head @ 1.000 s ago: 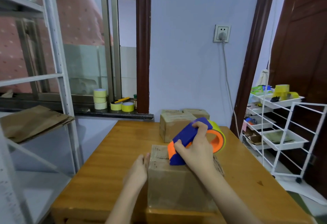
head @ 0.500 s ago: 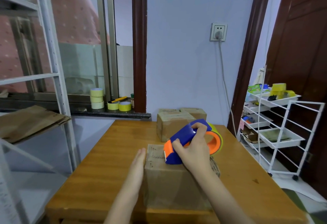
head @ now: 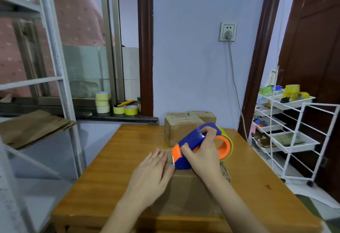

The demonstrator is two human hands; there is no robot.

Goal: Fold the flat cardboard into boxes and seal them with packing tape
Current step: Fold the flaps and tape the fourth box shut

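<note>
Lower centre: right hand (head: 200, 156) wrapped around the blue-and-orange plastic tape dispenser (head: 195, 144), its toothed edge on the brown cardboard box (head: 187, 192). Left hand (head: 154, 170) – beside the box a moment ago – now lies spread flat on top, likely pressing tape for the cut.

A brown box (head: 187, 192) sits closed on the table near the front edge. A blue and orange tape tool (head: 195, 146) rests on its top. Two more closed boxes (head: 181, 127) sit behind it.
</note>
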